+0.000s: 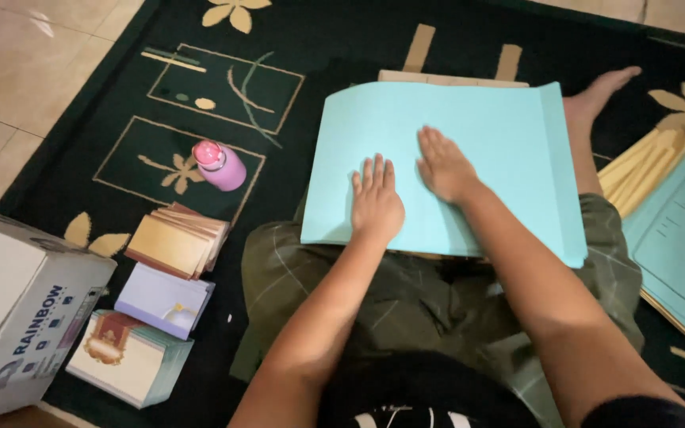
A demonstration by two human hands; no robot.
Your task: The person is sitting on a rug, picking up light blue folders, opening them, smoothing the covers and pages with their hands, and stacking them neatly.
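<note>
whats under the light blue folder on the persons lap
The light blue folder rests on a wooden board, whose edge and two slats show at the far side. Nearer, it overlaps the person's lap. Both hands, left hand and right hand, press on top. Anything else beneath is covered.

Bare forearms, bare foot (601, 89), olive checked trousers (406, 305), black top (418, 396)

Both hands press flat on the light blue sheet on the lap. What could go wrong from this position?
1. The light blue sheet overhangs the wooden board beneath; the left hand and right hand pressing could crease it.
2. The pink bottle lies beside the card stacks; it might leak or roll.
</note>
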